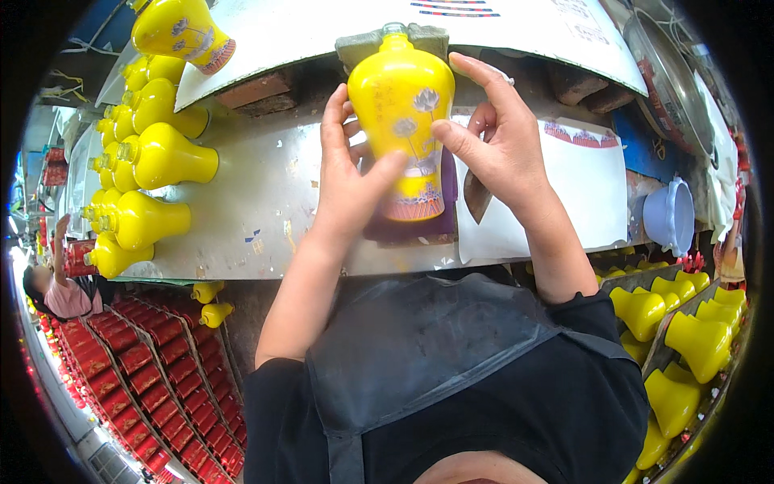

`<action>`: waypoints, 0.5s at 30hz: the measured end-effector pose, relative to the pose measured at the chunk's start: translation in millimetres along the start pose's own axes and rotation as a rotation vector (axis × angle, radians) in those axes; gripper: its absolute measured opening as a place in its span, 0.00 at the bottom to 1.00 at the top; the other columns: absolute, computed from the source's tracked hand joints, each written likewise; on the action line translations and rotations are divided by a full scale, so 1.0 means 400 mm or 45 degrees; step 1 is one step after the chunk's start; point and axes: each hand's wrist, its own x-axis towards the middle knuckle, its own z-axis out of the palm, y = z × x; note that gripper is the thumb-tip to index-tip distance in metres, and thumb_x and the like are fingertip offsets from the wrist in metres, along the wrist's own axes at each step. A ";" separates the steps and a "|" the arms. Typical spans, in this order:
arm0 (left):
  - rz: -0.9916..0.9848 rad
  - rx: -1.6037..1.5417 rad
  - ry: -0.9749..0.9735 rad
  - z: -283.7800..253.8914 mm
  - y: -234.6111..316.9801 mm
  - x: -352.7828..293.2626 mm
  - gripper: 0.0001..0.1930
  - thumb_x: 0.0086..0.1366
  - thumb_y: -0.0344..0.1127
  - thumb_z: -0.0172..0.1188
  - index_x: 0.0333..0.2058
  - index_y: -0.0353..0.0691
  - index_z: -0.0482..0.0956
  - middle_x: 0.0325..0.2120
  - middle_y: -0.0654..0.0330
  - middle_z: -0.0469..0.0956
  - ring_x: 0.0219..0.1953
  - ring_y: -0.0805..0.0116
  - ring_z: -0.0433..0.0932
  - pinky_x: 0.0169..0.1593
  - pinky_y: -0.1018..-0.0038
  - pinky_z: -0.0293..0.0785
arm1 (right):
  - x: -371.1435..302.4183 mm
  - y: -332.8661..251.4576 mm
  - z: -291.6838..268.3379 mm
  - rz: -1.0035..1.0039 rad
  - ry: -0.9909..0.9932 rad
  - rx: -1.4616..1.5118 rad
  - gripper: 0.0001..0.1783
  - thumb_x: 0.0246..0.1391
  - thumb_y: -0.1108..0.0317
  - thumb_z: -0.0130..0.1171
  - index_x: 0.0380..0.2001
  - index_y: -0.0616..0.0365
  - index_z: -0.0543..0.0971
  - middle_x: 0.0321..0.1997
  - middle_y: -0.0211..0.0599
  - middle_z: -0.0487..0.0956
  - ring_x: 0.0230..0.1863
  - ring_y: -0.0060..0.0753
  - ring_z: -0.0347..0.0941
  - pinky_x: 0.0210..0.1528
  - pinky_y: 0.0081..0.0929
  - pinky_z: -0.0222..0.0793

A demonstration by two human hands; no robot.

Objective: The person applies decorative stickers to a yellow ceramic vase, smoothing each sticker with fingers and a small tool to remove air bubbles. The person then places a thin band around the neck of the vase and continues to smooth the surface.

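Observation:
A glossy yellow bottle [395,89] with a clear glass neck, grey lotus flowers and a patterned band round its base lies between my hands. Its neck end is by a grey block [352,50], and purple cloth [449,184] shows beneath its base. My left hand [351,165] cups the bottle's left side, thumb slightly blurred across its lower front. On the other side, my right hand [504,133] has its thumb against the flowers and its index finger by the shoulder. Below that hand, a dark blade-like piece [477,198] lies on a white decal sheet [548,202].
Several yellow bottles [173,157] lie along the metal table's left side [250,185]. A white board [322,24] spans the far side. At right are a lavender bucket [669,216] and crates of yellow bottles [697,343]. Red boxes [145,375] fill the lower left, near another person [72,294].

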 end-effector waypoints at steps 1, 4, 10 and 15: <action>0.011 0.029 -0.003 -0.001 0.000 0.001 0.54 0.57 0.37 0.71 0.76 0.43 0.45 0.66 0.49 0.59 0.66 0.53 0.67 0.64 0.58 0.73 | 0.011 -0.006 -0.004 -0.040 -0.012 -0.059 0.36 0.51 0.58 0.71 0.63 0.57 0.76 0.39 0.38 0.80 0.26 0.21 0.71 0.30 0.21 0.68; 0.005 0.016 0.003 -0.002 -0.002 -0.003 0.54 0.57 0.38 0.72 0.76 0.44 0.45 0.66 0.49 0.58 0.67 0.53 0.65 0.65 0.57 0.72 | 0.038 -0.013 -0.015 0.037 -0.078 0.054 0.35 0.52 0.58 0.71 0.63 0.58 0.76 0.38 0.39 0.80 0.26 0.21 0.70 0.31 0.22 0.69; 0.051 0.174 0.002 -0.006 -0.012 -0.001 0.55 0.56 0.42 0.72 0.76 0.43 0.46 0.65 0.49 0.58 0.67 0.52 0.64 0.67 0.55 0.68 | 0.036 0.005 0.001 0.187 -0.172 0.093 0.37 0.58 0.53 0.67 0.67 0.59 0.73 0.43 0.39 0.79 0.31 0.20 0.72 0.35 0.21 0.71; 0.091 0.064 -0.044 -0.003 -0.023 -0.005 0.55 0.61 0.46 0.70 0.77 0.41 0.42 0.69 0.46 0.56 0.71 0.52 0.60 0.70 0.56 0.63 | 0.022 0.025 0.008 0.266 -0.236 0.288 0.36 0.63 0.54 0.63 0.71 0.53 0.69 0.58 0.44 0.77 0.35 0.20 0.74 0.38 0.22 0.74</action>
